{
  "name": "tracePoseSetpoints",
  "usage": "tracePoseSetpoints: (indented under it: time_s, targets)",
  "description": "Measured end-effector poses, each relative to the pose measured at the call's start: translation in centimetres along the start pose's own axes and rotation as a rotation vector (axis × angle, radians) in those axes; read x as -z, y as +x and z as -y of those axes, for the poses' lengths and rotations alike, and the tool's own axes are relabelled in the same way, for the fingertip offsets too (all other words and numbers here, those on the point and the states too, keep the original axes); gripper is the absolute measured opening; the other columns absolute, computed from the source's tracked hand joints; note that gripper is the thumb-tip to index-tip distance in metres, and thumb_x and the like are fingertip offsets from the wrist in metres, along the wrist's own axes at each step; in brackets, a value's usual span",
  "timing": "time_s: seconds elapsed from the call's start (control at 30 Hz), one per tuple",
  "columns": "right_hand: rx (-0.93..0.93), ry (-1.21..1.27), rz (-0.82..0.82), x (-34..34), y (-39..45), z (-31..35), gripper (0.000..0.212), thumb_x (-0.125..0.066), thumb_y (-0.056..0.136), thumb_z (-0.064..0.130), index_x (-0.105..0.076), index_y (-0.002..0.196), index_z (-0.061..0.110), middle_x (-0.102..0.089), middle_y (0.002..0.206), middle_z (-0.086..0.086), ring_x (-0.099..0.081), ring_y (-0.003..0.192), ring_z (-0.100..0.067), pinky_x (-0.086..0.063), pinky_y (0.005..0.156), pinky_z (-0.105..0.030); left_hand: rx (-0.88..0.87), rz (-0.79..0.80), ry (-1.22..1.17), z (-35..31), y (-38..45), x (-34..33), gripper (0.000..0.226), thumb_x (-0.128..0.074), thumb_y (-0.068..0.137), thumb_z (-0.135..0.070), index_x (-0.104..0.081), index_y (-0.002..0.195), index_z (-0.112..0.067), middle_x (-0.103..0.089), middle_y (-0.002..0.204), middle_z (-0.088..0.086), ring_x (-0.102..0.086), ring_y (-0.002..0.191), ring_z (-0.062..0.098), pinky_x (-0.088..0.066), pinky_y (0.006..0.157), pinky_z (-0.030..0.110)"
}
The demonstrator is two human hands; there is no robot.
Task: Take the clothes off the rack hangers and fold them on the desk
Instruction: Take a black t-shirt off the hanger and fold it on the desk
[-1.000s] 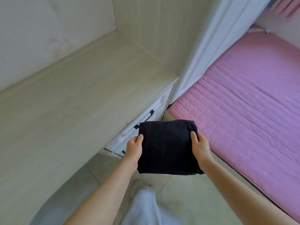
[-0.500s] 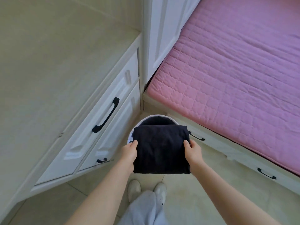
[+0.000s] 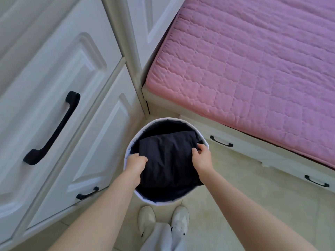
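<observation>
The folded square of dark navy cloth [image 3: 168, 160] has come down from chest height, where it was carried a second ago beside the bench top, and now sits in the mouth of the round white-rimmed fabric basket [image 3: 126, 154] on the floor. The view has tipped down with it: the bench top has left the picture and only its white drawer fronts with black bar handles [image 3: 52, 129] show, off to the left of the grip.

The left hand [image 3: 136, 163] pinches the cloth's left edge, fingers curled over it; the right hand [image 3: 202, 156] does the same on the right edge, thumb on top. Both grips are closed on the cloth, neither loosened yet, so the bundle hangs between them just inside the rim, its far corner nearly touching the basket's dark lining.

By my reading the folding of this piece is done and it is being stowed; letting go is what remains. The fold could slump if dropped unevenly.

Beyond the grip lies a pink quilted mattress [image 3: 253, 69]; below it, white shoes [image 3: 180, 219] on pale tiles.
</observation>
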State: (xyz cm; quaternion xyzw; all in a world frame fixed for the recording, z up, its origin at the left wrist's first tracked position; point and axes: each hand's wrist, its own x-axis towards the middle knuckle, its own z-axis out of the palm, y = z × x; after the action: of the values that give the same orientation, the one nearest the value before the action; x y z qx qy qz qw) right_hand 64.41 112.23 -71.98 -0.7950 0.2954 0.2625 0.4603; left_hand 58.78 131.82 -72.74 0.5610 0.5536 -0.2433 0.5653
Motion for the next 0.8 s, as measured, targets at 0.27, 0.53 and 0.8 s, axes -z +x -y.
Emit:
tracePoseSetpoints:
  time_s: [0.27,0.53,0.8]
  targets:
    - [-0.027,-0.167,0.201,1.5,1.9,-0.6,0.049,-0.041,0.096,0.003,-0.032,0.145,0.007,-0.048,0.139,-0.012,-0.050,0.122,-0.025,-0.043,0.100,-0.032,-0.054,-0.095,0.140,0.0,0.8,0.6,0.025,-0.049,0.085,0.002,-0.048,0.108,-0.009,-0.052,0.084,0.011,-0.051,0.076,0.026,-0.046,0.075,0.035]
    - [-0.046,-0.086,0.267,5.4,-3.1,2.7,0.037,-0.056,0.092,0.009,-0.054,0.129,0.009,-0.061,0.117,-0.007,-0.060,0.107,-0.022,-0.049,0.096,-0.038,-0.074,0.027,0.158,-2.7,-6.6,0.1,0.048,-0.053,0.089,-0.007,-0.046,0.137,-0.007,-0.060,0.100,0.023,-0.061,0.095,0.038,-0.050,0.098,0.042]
    - [0.001,0.041,0.219,12.8,-11.7,9.0,0.030,-0.058,0.089,0.007,-0.059,0.118,0.010,-0.063,0.110,-0.009,-0.063,0.095,-0.021,-0.053,0.087,-0.036,-0.258,0.165,0.168,-7.3,-18.9,-0.5,0.029,-0.058,0.094,-0.008,-0.055,0.122,-0.015,-0.066,0.105,0.003,-0.064,0.098,0.015,-0.053,0.069,0.025]
